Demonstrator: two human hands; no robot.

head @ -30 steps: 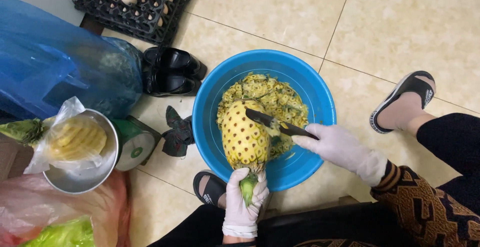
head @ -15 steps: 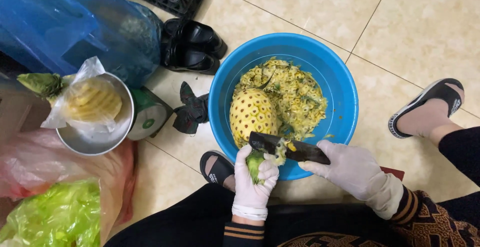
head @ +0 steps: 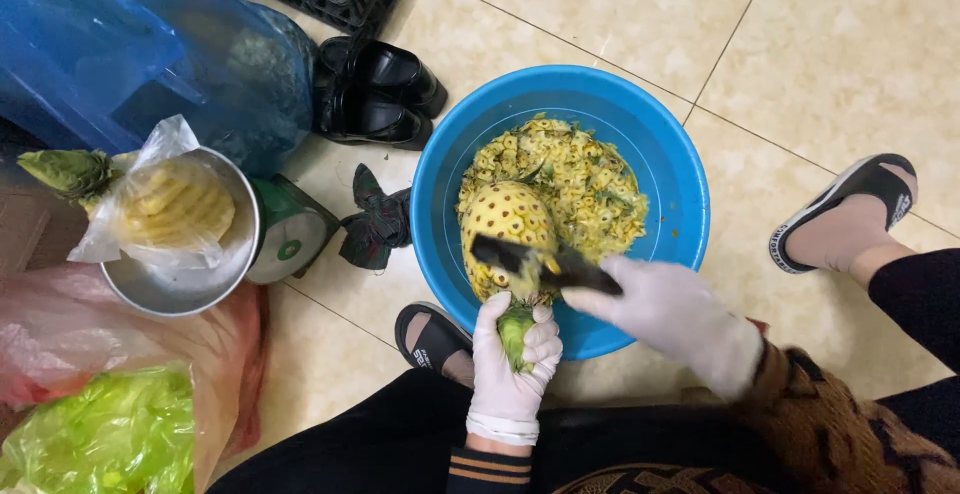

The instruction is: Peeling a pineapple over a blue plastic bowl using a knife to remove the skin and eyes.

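While left hand (head: 512,359) clenches pineapple (head: 506,229) by its green stem over blue basin (head: 680,184), right hand (head: 672,316) grips dark knife (head: 540,264) across the fruit.

A beige tiled floor (head: 820,44) carries a blue basin (head: 680,184), black shoes (head: 375,94) far left, and a dark rag (head: 375,222).

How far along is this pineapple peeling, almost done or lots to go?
Done: one peeled pineapple in a bag sits in the metal bowl, and peelings litter the blue basin. In hand: the left hand grips the crown of a pineapple already yellow, while the right hand works a knife across it. Left: dark eyes dot its surface.
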